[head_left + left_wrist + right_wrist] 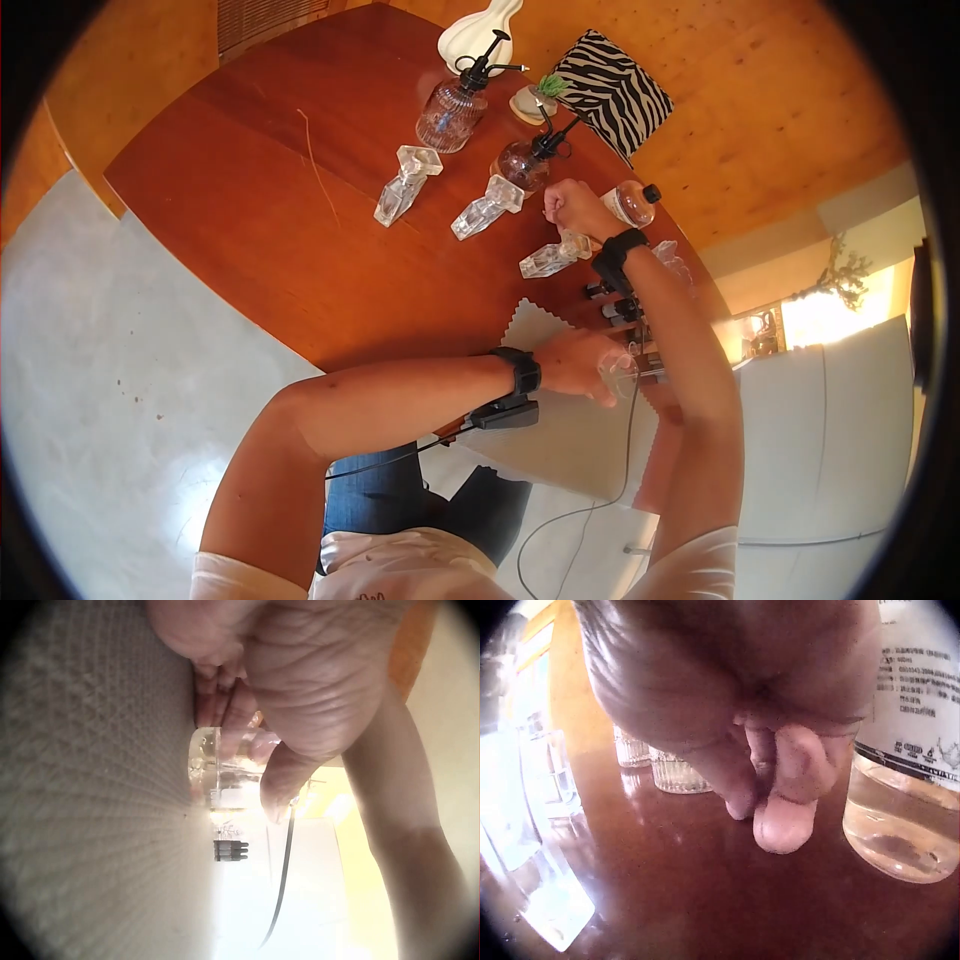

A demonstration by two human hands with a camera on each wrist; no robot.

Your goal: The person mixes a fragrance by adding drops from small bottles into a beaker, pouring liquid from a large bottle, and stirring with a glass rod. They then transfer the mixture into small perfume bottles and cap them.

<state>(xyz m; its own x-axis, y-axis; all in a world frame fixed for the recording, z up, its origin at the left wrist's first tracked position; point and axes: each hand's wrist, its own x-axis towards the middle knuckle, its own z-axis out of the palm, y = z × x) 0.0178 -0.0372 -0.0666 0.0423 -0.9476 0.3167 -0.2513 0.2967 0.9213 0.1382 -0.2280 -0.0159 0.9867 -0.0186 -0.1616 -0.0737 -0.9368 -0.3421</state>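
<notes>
My left hand [578, 362] grips a clear glass cup [238, 757], with the thumb on one side and the fingers on the other. The cup stands over a light woven mat [97, 780], and its contents are blurred by glare. My right hand [582, 208] is above the wooden table with its fingers curled in, and nothing shows between them. Beside it stands a labelled bottle [900, 817] of clear liquid, with a black cap in the head view. A clear faceted glass piece [556, 255] lies just below the right wrist.
Two more faceted glass pieces [408, 186] [487, 208] lie to the left. Behind them are a ribbed spray bottle [450, 118], a brownish spray bottle [522, 166], a white vase [478, 38], a small potted plant [540, 100] and a zebra-print item [615, 90]. Small dark-capped bottles [620, 311] stand near the right forearm.
</notes>
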